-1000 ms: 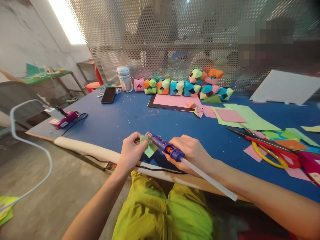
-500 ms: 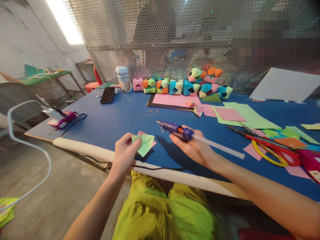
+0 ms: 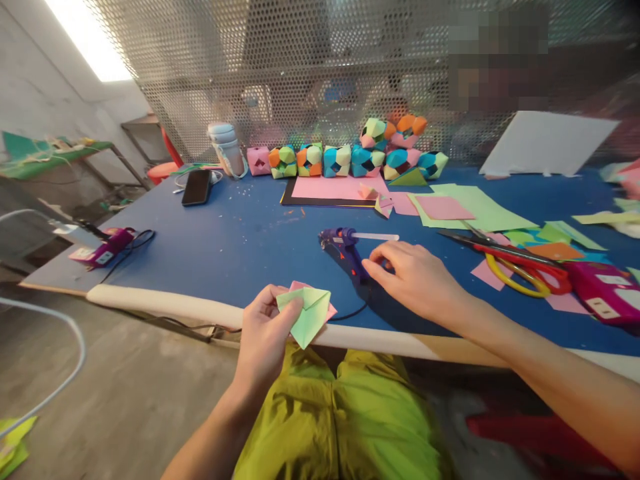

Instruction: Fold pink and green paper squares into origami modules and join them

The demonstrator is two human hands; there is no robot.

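My left hand [image 3: 263, 331] pinches a folded green and pink paper piece [image 3: 309, 312] near the table's front edge. A purple glue gun [image 3: 343, 244] with a clear glue stick in its back stands on the blue table [image 3: 235, 240]. Just right of the gun my right hand [image 3: 413, 277] hovers with loosely curled fingers and nothing in it.
Several coloured paper cubes [image 3: 340, 159] line the back by a perforated metal screen. Pink and green sheets [image 3: 450, 210], red and yellow scissors [image 3: 520, 267] and a magenta tool [image 3: 603, 290] lie to the right. A black phone [image 3: 196, 187], a white bottle [image 3: 227, 148] and another pink tool [image 3: 103, 247] lie left.
My right hand carried the glue gun away from the paper, set it down on the table and let go. My left hand drew the paper piece toward me.
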